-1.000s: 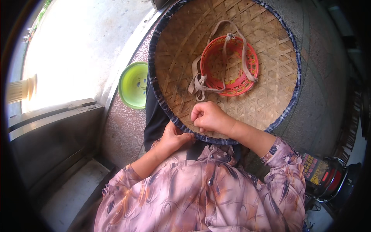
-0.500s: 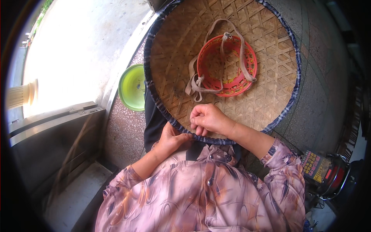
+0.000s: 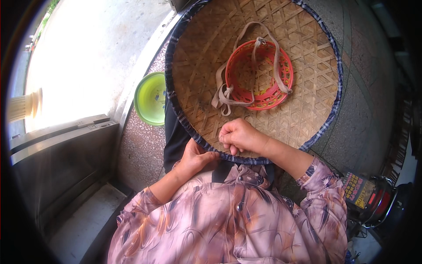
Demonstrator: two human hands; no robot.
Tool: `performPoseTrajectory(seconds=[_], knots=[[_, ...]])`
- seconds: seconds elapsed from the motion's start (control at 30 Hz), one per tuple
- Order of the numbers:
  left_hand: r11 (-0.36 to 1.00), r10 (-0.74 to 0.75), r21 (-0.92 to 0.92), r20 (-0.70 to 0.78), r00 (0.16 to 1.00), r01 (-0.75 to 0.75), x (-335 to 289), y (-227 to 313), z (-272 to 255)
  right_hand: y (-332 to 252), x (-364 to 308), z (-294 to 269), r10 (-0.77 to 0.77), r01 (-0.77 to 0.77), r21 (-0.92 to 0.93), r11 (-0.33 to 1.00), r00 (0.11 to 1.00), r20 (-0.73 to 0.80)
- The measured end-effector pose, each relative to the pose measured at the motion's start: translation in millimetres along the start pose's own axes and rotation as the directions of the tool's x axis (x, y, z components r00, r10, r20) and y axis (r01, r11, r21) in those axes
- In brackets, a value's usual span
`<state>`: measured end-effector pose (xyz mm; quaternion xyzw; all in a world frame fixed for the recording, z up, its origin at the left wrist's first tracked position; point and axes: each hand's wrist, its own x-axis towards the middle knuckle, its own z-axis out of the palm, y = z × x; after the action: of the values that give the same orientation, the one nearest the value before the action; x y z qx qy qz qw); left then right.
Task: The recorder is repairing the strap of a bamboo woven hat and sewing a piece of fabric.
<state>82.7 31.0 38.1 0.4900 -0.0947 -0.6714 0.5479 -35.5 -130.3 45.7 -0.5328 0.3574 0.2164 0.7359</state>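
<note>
Large round woven bamboo tray point(image 3: 307, 105), rim bound in dark-blue patterned cloth, at the person's lap, over dark trousers point(image 3: 172, 141). Within it: one round red openwork plastic basket point(image 3: 266, 104), with knotted beige fabric straps point(image 3: 276, 66). Left hand point(image 3: 197, 157): clamped on the near rim, thumb uppermost, other fingers partly hidden. Right hand point(image 3: 239, 135): above the tray's near part, fingers curled together; whether they pinch anything cannot be told. Left of the tray: shallow round lime-green basin point(image 3: 147, 99), on speckled flooring point(image 3: 137, 154).

Round, blue-rimmed woven tray point(image 3: 202, 70)
</note>
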Motion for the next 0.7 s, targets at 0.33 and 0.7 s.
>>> performPoseTrajectory(seconds=[0.33, 0.7], knots=[[1.0, 0.026, -0.015, 0.033, 0.999, -0.025, 0.7, -1.6, -2.0, -7.0, 1.2, 1.1, -0.002, 0.003, -0.037, 0.999, 1.0, 0.016], [0.999, 0.042, -0.033, 0.025, 0.999, -0.042, 0.0, -9.0, -5.0, -8.1, 3.0, 4.9, -0.062, 0.059, -0.035, 0.998, 0.994, -0.084]])
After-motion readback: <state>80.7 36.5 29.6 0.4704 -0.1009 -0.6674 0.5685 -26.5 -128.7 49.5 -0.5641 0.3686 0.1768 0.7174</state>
